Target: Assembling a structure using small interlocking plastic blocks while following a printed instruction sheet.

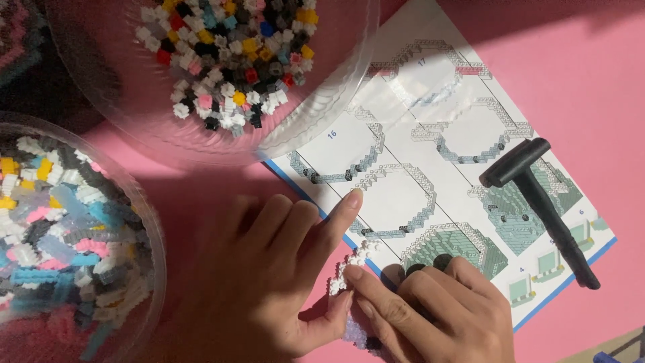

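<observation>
My left hand [269, 275] lies flat on the pink surface, its index finger stretched onto the edge of a printed instruction sheet [437, 154]. My right hand [437, 309] presses on a small strip of white mini blocks [353, 265] that curves between both hands. The thumb of my left hand touches the strip's lower end. A pale purple piece [356, 333] shows under the hands, mostly hidden.
Two clear plastic bowls hold loose mini blocks: one [336, 114] at the top with small mixed-colour pieces, one [144, 222] at the left with longer pieces. A black hammer-shaped tool [544, 208] lies on the sheet's right side.
</observation>
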